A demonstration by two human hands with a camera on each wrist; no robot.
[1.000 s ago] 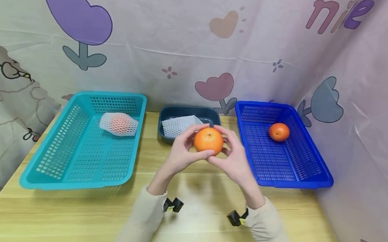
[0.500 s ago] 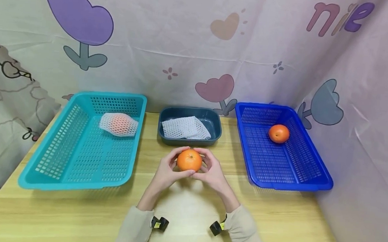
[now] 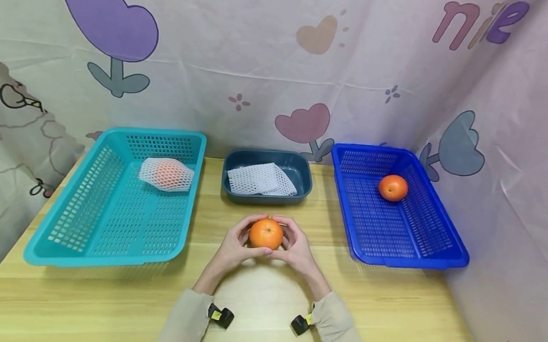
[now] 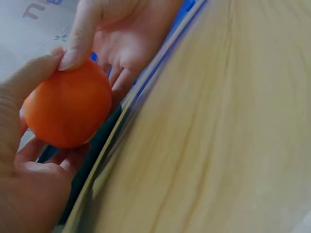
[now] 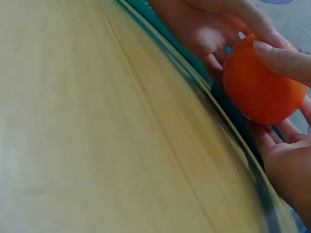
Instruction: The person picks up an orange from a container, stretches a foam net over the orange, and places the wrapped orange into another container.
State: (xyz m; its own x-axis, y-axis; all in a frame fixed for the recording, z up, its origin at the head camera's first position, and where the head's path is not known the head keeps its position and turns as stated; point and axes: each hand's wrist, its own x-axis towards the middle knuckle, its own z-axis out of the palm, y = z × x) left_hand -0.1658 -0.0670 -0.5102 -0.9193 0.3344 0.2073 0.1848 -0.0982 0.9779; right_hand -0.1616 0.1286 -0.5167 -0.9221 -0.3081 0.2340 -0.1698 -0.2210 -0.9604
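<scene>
Between both hands, above the middle of the table, is an orange [image 3: 266, 234] with its stem end up. My left hand [image 3: 234, 248] curls round its left side, thumb along the near face. From the other side my right hand [image 3: 296, 251] grips it, and the two thumb tips meet at the front. Both wrist views show the fruit's smooth bare skin, with fingers spread underneath. Behind the hands stands a dark teal tray [image 3: 266, 199] holding white foam net sleeves [image 3: 256, 179].
On the left is a turquoise basket [image 3: 108, 262] with a net-wrapped fruit [image 3: 167, 175] in it. A blue basket [image 3: 409, 262] on the right holds one bare orange fruit [image 3: 393, 188]. A printed curtain [image 3: 206, 41] hangs behind the wooden table [image 3: 265, 317].
Both hands have brought the orange back from in front of the dark tray, toward the body and slightly left, lower over the table. The foam sleeves now show fully.
</scene>
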